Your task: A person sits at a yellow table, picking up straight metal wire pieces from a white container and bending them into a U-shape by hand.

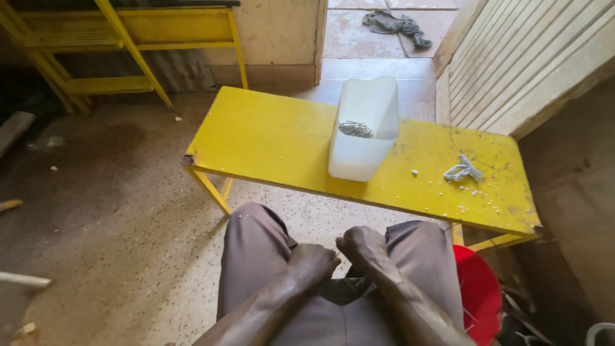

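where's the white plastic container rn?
In the head view, the white plastic container stands on the yellow bench, right of centre, with thin metal pieces inside. A small wire bundle lies further right on the bench.

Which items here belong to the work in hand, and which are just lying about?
In use: left hand, right hand, white cut-open plastic container, its thin metal pieces, yellow wooden bench.
Lying about: red plastic bucket, grey cloth, yellow metal frame.

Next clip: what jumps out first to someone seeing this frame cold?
The yellow bench across the middle, with a cut-open white jug holding thin metal pieces standing on it. Right of the jug lies a small grey bundle. Below, the left hand and right hand meet over the knees, beside a red bucket.
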